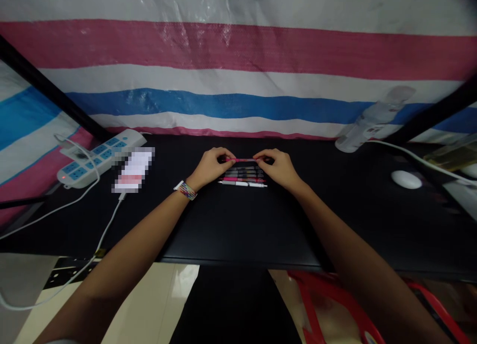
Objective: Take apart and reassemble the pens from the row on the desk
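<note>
A pink pen (245, 160) lies crosswise at the far end of a row of pens, held at its two ends. My left hand (212, 166) pinches its left end between thumb and fingers. At the right end, my right hand (276, 166) grips it the same way. Just nearer to me are several grey and dark pens (244, 172), side by side, then another pink pen (242, 179). Closest to me in the row is a white pen (244, 184). A colourful woven band (186, 190) circles my left wrist.
On the black table (238, 224), a power strip (102, 157) and a phone (134, 170) with a white cable stand left. To the right are a clear bottle (367, 123), a white mouse (406, 180) and a cable (421, 160). A striped sheet (238, 105) hangs behind.
</note>
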Demonstrator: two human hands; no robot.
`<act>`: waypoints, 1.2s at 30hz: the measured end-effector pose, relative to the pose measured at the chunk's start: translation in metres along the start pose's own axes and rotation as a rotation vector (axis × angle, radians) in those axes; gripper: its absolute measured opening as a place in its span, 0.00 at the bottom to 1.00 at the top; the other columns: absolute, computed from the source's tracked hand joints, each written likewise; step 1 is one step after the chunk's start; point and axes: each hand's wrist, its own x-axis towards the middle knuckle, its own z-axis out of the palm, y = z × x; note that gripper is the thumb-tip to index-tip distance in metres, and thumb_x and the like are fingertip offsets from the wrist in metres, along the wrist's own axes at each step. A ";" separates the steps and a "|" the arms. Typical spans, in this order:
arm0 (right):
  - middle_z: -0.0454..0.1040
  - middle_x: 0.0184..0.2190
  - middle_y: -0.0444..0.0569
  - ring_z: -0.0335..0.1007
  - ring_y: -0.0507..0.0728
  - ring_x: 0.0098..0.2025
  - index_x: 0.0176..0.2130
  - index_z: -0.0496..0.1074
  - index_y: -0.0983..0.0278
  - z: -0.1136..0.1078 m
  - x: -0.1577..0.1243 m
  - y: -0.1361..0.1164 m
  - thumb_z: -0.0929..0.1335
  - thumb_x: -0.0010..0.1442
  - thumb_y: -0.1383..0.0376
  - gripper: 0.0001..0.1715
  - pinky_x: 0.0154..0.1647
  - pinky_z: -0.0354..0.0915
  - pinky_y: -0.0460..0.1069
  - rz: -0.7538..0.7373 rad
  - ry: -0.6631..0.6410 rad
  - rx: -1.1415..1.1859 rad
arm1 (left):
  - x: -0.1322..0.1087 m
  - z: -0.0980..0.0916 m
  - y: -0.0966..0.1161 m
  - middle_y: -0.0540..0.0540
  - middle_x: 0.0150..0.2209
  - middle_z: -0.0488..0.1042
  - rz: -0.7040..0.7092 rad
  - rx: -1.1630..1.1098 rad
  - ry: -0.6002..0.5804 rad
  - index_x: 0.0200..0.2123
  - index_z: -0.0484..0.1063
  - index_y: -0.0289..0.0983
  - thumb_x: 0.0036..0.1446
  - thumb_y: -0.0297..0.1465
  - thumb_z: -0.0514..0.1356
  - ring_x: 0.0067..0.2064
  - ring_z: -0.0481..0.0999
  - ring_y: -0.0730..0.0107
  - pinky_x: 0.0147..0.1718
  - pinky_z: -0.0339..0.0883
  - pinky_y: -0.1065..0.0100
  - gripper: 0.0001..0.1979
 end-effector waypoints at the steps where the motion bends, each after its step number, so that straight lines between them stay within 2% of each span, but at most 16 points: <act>1: 0.87 0.39 0.49 0.80 0.64 0.44 0.39 0.87 0.56 0.000 0.000 0.000 0.73 0.63 0.68 0.11 0.52 0.73 0.61 -0.026 -0.005 -0.030 | 0.000 -0.001 0.000 0.44 0.40 0.87 -0.001 0.027 -0.017 0.38 0.86 0.40 0.62 0.30 0.69 0.43 0.81 0.58 0.47 0.73 0.57 0.03; 10: 0.84 0.37 0.50 0.77 0.64 0.43 0.36 0.86 0.58 0.001 -0.001 0.000 0.73 0.63 0.69 0.09 0.50 0.70 0.61 -0.095 -0.057 -0.149 | 0.000 -0.003 0.004 0.46 0.40 0.86 0.021 0.175 -0.094 0.37 0.85 0.42 0.61 0.29 0.68 0.45 0.78 0.55 0.56 0.66 0.50 0.04; 24: 0.84 0.37 0.50 0.77 0.63 0.42 0.35 0.85 0.59 0.002 -0.001 -0.003 0.73 0.63 0.73 0.11 0.49 0.69 0.59 -0.095 -0.067 -0.183 | -0.001 -0.007 0.011 0.46 0.43 0.87 -0.050 0.204 -0.178 0.41 0.85 0.43 0.65 0.32 0.64 0.51 0.76 0.50 0.60 0.61 0.47 0.08; 29: 0.83 0.37 0.49 0.77 0.63 0.42 0.35 0.84 0.58 0.002 -0.002 -0.003 0.73 0.62 0.71 0.10 0.50 0.70 0.59 -0.089 -0.059 -0.166 | -0.002 -0.004 0.010 0.47 0.39 0.84 -0.031 0.218 -0.147 0.39 0.83 0.44 0.63 0.31 0.65 0.51 0.75 0.50 0.60 0.60 0.47 0.05; 36: 0.82 0.35 0.49 0.75 0.64 0.42 0.34 0.84 0.57 0.004 -0.004 -0.005 0.72 0.61 0.71 0.10 0.48 0.70 0.60 -0.079 -0.062 -0.168 | -0.002 -0.001 0.004 0.45 0.41 0.83 0.006 0.227 -0.113 0.38 0.84 0.44 0.62 0.31 0.66 0.50 0.74 0.49 0.57 0.61 0.48 0.05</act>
